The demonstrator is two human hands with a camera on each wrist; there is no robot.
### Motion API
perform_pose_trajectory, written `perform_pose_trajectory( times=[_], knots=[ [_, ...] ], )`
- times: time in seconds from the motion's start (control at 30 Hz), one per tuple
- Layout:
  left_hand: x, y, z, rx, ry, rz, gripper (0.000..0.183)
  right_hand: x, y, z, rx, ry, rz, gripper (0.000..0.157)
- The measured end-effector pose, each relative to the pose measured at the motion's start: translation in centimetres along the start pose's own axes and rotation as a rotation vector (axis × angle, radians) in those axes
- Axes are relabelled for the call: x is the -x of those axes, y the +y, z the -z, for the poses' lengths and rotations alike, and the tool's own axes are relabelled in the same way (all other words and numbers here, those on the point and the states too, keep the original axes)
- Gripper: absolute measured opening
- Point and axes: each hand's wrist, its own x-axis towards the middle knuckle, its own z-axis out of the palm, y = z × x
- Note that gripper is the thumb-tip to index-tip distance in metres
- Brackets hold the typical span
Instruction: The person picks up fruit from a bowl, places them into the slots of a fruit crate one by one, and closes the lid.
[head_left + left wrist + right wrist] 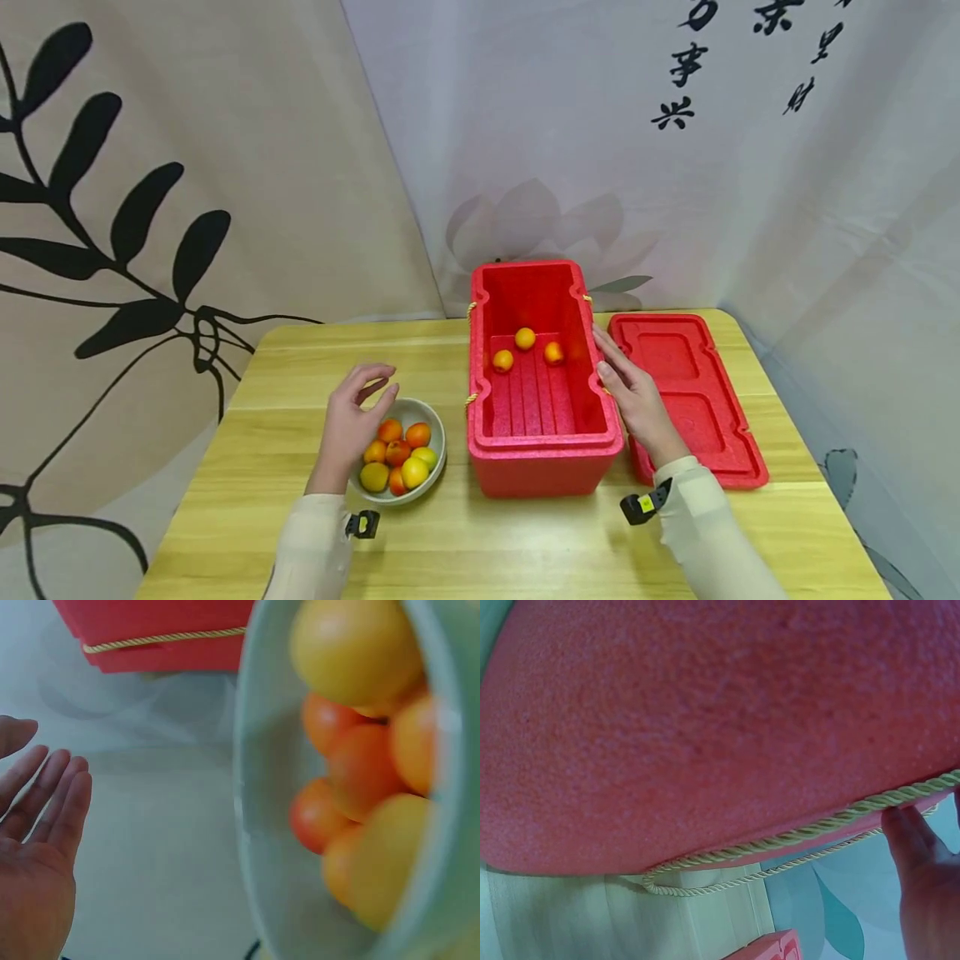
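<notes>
My left hand (358, 417) hovers just over the left edge of a pale bowl (437, 415), its fingers slightly bent and nothing between them. Inside the bowl lie several small round fruits (398, 452), orange, red-orange and yellow; up close, the left wrist view blurs them (367, 761). Right of it stands a red foam box (525, 475) without its lid, holding three orange-yellow fruits (525, 338). Against the box's right wall rests my right hand (633, 392), fingers extended along the side. In the right wrist view its fingertips touch the wall near a gold cord (802, 836).
A red lid (693, 392) lies on the wooden table (420, 550) right of the box, beside my right forearm. Gold cord loops hang along the box's sides. Behind the table hangs a printed curtain (300, 167).
</notes>
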Motion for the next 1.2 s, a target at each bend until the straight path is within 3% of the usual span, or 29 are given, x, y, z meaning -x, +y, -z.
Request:
perform_pose_trajectory(
  times=[0.17,0.47,0.7,1.2],
  knots=[
    [1.6,-1.3,0.6,-0.041,0.033,0.025,0.023,0.0,0.2,-0.4,-0.011,-0.019,-0.006,0.051],
    [3.2,-3.0,-0.1,-0.082,-0.029,0.159,0.019,0.3,0.3,0.1,-0.015,0.007,-0.018,0.052],
    [4.6,-8.2,-0.3,-0.15,-0.075,0.228,0.024,0.4,0.2,0.1,-0.009,0.008,-0.023,0.052],
    [5.0,-9.3,-0.5,-0.295,-0.153,0.266,0.032,0.1,0.2,0.2,-0.02,0.012,-0.014,0.051]
  ],
)
